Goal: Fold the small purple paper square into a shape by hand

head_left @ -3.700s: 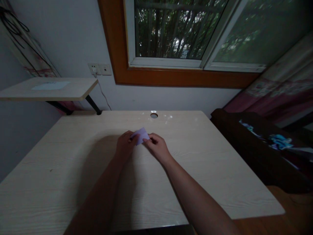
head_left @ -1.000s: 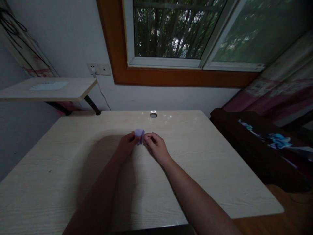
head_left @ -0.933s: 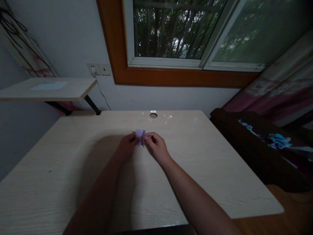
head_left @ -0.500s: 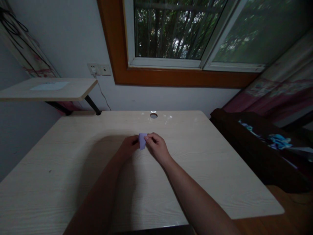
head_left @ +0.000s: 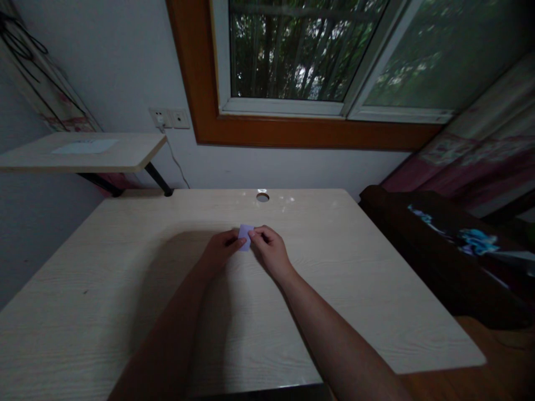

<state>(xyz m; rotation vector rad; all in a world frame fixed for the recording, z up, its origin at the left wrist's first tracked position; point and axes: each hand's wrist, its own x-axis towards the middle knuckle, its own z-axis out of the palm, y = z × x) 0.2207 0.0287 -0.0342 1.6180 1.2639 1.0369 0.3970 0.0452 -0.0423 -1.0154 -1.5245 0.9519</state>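
Observation:
A small purple piece of paper [head_left: 245, 232] is held between my two hands, over the middle of the light wooden desk [head_left: 334, 250]. My left hand [head_left: 221, 247] pinches its left side, with the thumb lying across the front. On the other side, my right hand [head_left: 270, 245] grips the right edge between thumb and fingers. The paper looks like a small folded rectangle; its fold lines are too small to make out. The fingers behind the paper are hidden.
A raised shelf [head_left: 150, 150] with a white sheet [head_left: 86, 146] on it stands at the back left. A round cable hole [head_left: 263, 197] lies near the desk's back edge. Dark furniture with blue cloth [head_left: 478, 241] stands to the right. A dark edge [head_left: 271, 394] shows at the bottom.
My left thumb has come onto the front of the purple paper. The paper has turned slightly and moved up a little; my right hand has barely moved.

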